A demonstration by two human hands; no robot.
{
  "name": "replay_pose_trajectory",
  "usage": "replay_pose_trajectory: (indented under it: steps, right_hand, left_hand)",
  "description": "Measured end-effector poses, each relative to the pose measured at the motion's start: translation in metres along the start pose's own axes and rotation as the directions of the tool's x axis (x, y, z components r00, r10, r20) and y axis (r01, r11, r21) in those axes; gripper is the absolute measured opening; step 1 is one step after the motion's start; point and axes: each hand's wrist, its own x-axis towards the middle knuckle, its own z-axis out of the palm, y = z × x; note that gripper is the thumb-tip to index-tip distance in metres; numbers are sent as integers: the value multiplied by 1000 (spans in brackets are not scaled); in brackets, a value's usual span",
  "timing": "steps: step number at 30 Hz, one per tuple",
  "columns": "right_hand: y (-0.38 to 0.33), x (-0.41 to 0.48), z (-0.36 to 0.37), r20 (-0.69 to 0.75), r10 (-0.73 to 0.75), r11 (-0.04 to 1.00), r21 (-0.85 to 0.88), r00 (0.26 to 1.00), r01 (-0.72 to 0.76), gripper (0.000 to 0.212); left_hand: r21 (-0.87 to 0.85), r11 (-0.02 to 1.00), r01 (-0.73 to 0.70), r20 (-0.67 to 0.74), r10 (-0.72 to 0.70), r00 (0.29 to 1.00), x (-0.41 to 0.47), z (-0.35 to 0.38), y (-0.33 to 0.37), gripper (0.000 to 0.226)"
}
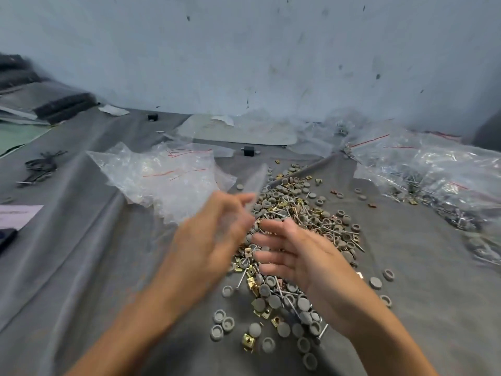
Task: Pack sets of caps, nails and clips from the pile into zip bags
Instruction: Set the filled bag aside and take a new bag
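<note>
Head view: two bare hands above a grey cloth [81, 240] carrying the pile [298, 213] of mixed parts. The left hand [214, 234], blurred by motion, pinches one clear zip bag [254, 183] between thumb and curled fingers; the bag rises from the fingertips as a thin, pale strip over the near-left edge of the pile, and whether its mouth is open cannot be told. The right hand [295, 253] hovers just beside it, fingers straight and spread, holding nothing. A heap of empty bags [168, 175] lies left of the pile; filled bags [433, 169] lie to the right.

Handling, as judged: the bag is very light, limp and slick film; it should fold or flutter if held by one edge alone, so the best hold is at the stiffer zip strip, one lip in each hand, to spread the mouth. The caps [254, 329] are small grey discs, some lying hollow side up; they look light and prone to roll, and are easiest taken by the rim. The nails [242, 278] are thin, rigid metal with pointed ends that could pierce the film; the shank is the safe hold. The clips [248, 341] are small brass-coloured folded metal, stiff, probably sharp-edged; a pinch across the flat faces suits them.
</note>
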Motion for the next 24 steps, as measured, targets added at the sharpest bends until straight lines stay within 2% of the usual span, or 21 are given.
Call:
replay_pose_trajectory:
  steps: [2,3,4,6,7,9,11,12,13,15,16,18,20,24]
  right_hand:
    - [-2,1,7,86,-13,989,148,996,0,63]
    - [-1,1,8,94,-33,981,191,995,14,59]
    - [-2,0,9,64,-40,977,210,997,26,51]
    - [1,0,10,-80,-42,985,164,996,55,15]
    - [3,1,8,-131,-59,992,106,990,73,16]
    - [3,0,8,-135,-140,984,-129,981,123,34]
    - [4,-3,9,-49,-237,893,-404,970,197,34]
    - [4,-4,10,2,-248,841,-496,969,217,29]
    - [5,-6,12,35,-240,815,-535,970,221,23]
    - [5,-7,13,62,-218,815,-538,974,217,17]
    - [5,-7,14,65,-211,828,-519,975,213,14]
    - [3,-8,13,59,-194,861,-468,979,199,10]
    - [1,-9,10,68,-169,889,-421,983,182,10]
    - [-1,-11,7,96,-136,900,-404,986,164,25]
  left_hand:
    - [152,972,-180,124,162,979,-13,12,6,8]
    - [207,941,-267,206,224,952,-17,16,8,10]
    - [236,915,-328,288,256,923,-19,19,8,16]
    - [234,910,-341,361,245,900,-19,21,11,28]
    - [190,937,-291,320,221,921,-17,20,14,30]
    - [98,978,-183,131,169,977,-14,15,13,25]
    - [197,975,-101,-12,106,994,-7,6,7,30]
    - [231,972,-31,-12,35,999,-4,0,2,38]
    - [197,978,74,48,-85,995,-3,-6,-1,42]
    - [-46,952,302,289,-277,916,1,-16,-4,28]
    - [-154,917,369,381,-289,878,2,-18,-4,20]
    - [-237,882,407,418,-286,863,3,-21,-5,18]
    - [-265,866,423,446,-279,850,3,-22,-6,17]
    - [-279,817,504,550,-295,782,0,-23,-6,20]
